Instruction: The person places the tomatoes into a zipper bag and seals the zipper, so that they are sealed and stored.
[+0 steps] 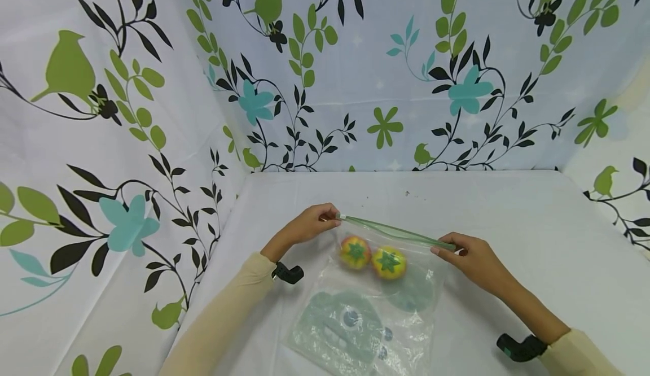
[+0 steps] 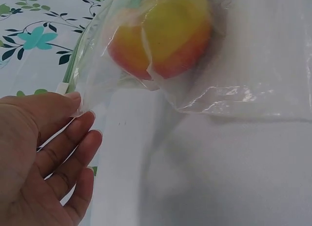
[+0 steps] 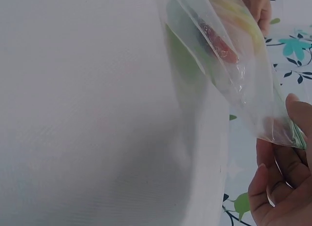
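A clear zip bag with a green zip strip is stretched between both hands. Inside, near the top, sit two round yellow-and-red fruits with green star-shaped leafy tops, side by side. My left hand pinches the bag's upper left corner, beside a small white tab at the strip's end. The upper right corner is pinched between thumb and fingers of my right hand. In the left wrist view, a fruit shows through the plastic.
The bag's lower part carries pale teal shapes and lies toward the front of the white table. Patterned cloth with leaves and birds rises behind the table and along the left. A black wrist device sits on each forearm.
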Demonstrator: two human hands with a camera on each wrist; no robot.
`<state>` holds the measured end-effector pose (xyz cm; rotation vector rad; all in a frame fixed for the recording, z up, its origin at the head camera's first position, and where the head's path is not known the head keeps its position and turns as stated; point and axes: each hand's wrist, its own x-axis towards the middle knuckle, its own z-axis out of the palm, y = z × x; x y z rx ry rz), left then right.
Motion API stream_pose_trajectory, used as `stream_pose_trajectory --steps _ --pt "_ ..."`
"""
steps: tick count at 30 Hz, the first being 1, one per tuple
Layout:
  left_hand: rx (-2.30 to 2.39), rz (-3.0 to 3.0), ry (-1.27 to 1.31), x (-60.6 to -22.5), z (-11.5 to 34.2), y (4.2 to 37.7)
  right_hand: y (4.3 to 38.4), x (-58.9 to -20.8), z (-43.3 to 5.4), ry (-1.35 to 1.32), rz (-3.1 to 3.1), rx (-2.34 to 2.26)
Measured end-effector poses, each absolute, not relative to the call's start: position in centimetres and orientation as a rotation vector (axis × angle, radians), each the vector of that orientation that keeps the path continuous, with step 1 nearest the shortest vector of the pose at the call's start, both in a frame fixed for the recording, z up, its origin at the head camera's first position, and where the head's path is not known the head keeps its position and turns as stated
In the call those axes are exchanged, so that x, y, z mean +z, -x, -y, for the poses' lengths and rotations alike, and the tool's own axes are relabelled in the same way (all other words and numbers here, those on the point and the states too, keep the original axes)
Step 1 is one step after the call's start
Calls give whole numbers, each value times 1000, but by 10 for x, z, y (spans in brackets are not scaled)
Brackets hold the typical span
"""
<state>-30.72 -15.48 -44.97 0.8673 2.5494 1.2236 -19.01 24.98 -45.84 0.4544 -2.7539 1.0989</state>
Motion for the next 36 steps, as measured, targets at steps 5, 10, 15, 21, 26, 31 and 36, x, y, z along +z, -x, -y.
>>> stream_pose_trajectory --steps 5,10,15,21,26,31,36 --pt "1092 -2628 -886 -440 153 307 193 -455 -249 -454 2766 1079" --pt "969 -2694 -906 -431 151 307 195 -455 -248 -484 2754 1042" --pt "863 -2728 -956 -424 150 309 198 -451 -245 -522 2771 1006" --pt "746 -2757 -1033 -419 152 313 206 -442 -240 -603 2799 957" --pt "696 -2757 -1040 -415 152 314 218 -437 -230 -677 2831 963" --pt "605 -2767 -1029 -409 151 314 234 -433 -213 -760 2856 936" --pt "519 -2767 -1002 -402 147 312 249 -429 -189 -809 2872 894"
